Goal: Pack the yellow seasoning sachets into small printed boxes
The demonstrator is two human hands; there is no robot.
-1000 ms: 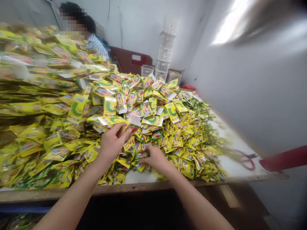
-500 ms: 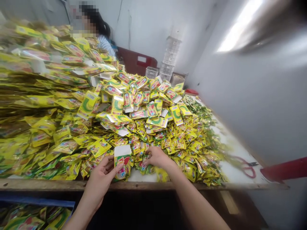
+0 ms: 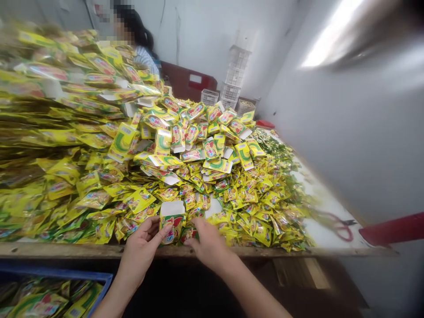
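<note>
My left hand [image 3: 143, 245] is closed around a small yellow and green candy box [image 3: 176, 222], thumb across its printed front. The box stands upright near the table's front edge, with its white top flap raised. Just to its right, my right hand [image 3: 211, 244] pinches a small green and red candy sachet [image 3: 188, 233] close to the box's side. Some of its fingers are hidden behind the hand. Behind both hands lies a heap of small yellow sachets [image 3: 248, 194], and more flat printed boxes [image 3: 190, 155] rest on top of it.
Larger yellow packs [image 3: 59, 176] are piled high on the left. Red-handled scissors [image 3: 341, 227] lie at the right beside a red bar [image 3: 394, 229]. A blue crate [image 3: 107, 280] holding packs sits below left. Beyond the heap are a person [image 3: 145, 59] and stacked white baskets [image 3: 236, 73].
My right hand has moved left from the sachet heap to the box, bringing a sachet along. A bare patch of table now shows there. The left hand still holds the box, almost unmoved.
</note>
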